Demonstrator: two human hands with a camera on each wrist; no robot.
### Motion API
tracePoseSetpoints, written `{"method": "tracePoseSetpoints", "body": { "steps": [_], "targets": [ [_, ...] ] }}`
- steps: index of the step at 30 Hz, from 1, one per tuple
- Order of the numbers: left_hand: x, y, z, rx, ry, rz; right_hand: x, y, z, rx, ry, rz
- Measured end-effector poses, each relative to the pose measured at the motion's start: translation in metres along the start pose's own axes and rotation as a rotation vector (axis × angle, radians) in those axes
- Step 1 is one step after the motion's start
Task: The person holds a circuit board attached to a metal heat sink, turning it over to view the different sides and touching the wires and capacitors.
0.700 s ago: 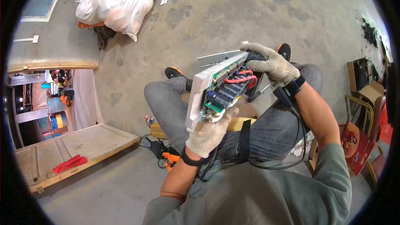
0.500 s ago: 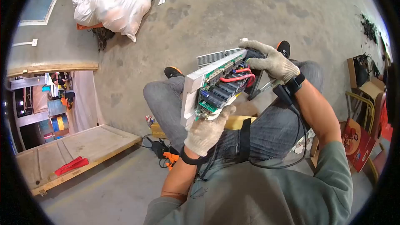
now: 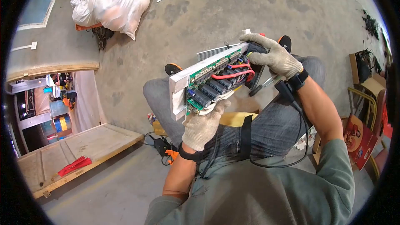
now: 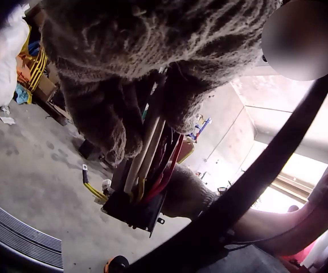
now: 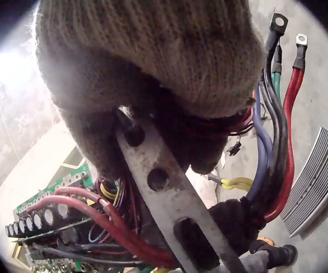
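Observation:
A circuit board unit [image 3: 208, 71] with a white metal edge, a row of black capacitors [image 3: 201, 98] and looping red cables [image 3: 229, 75] is held up above the person's lap. The gloved left hand [image 3: 203, 129] grips its lower left end from below, thumb lying along the side. At the upper right end, the gloved right hand [image 3: 276, 59] grips it beside a dark cable bundle. In the right wrist view, a metal strip [image 5: 171, 202] with holes runs below that hand. Thick cables ending in ring lugs [image 5: 302, 40] stick out beside it.
A finned heat sink [image 5: 318, 185] lies on the concrete floor beyond the unit. White sacks [image 3: 125, 10] sit at the back left. A wooden panel [image 3: 100, 143] with a red cloth [image 3: 75, 166] stands left; a red printed box [image 3: 359, 141] stands right. A yellow object [image 3: 237, 119] lies between the legs.
The left hand has moved left with its end of the unit, so the unit lies at a shallower slant and shows more of its capacitor side. The right hand has stayed nearly in place.

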State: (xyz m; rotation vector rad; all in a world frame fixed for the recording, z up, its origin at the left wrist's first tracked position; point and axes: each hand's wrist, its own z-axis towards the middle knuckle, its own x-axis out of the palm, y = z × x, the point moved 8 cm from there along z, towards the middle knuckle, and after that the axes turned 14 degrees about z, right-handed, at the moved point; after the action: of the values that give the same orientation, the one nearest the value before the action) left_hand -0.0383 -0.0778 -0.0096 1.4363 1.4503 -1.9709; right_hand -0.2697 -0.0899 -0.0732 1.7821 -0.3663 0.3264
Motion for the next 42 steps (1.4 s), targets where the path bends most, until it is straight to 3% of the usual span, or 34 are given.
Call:
{"method": "tracePoseSetpoints", "body": {
  "steps": [1,11,14,16,23,28,32,38,40,42],
  "targets": [
    [0.001,0.004,0.0,-0.091,0.027,-0.048,0.0,0.0,0.0,0.006,-0.02,0.009],
    [0.0,0.002,0.0,-0.055,0.008,-0.031,-0.004,-0.001,0.001,-0.023,-0.006,-0.031],
    [0.0,-0.002,-0.001,0.015,0.008,0.068,-0.005,-0.002,0.001,-0.011,-0.014,-0.06],
    [0.0,-0.011,-0.003,0.178,-0.032,0.286,-0.004,-0.001,0.001,-0.006,-0.023,-0.053],
    [0.001,-0.005,-0.005,0.119,-0.024,0.252,-0.001,0.001,0.0,0.03,-0.015,-0.027],
    [0.0,-0.016,-0.006,0.25,-0.05,0.418,-0.004,-0.003,0.002,-0.002,-0.024,-0.016],
    [0.0,-0.002,-0.003,0.035,-0.014,0.104,-0.003,-0.001,0.0,0.005,-0.026,-0.014],
    [-0.001,-0.021,-0.006,0.293,-0.08,0.448,-0.002,0.0,0.0,0.021,-0.02,-0.001],
    [0.002,0.004,-0.002,-0.129,0.03,-0.019,-0.004,0.0,0.003,-0.016,-0.004,-0.024],
    [0.003,0.001,-0.001,-0.065,0.041,-0.013,-0.005,-0.001,0.004,-0.055,0.012,-0.047]
  ]
}}
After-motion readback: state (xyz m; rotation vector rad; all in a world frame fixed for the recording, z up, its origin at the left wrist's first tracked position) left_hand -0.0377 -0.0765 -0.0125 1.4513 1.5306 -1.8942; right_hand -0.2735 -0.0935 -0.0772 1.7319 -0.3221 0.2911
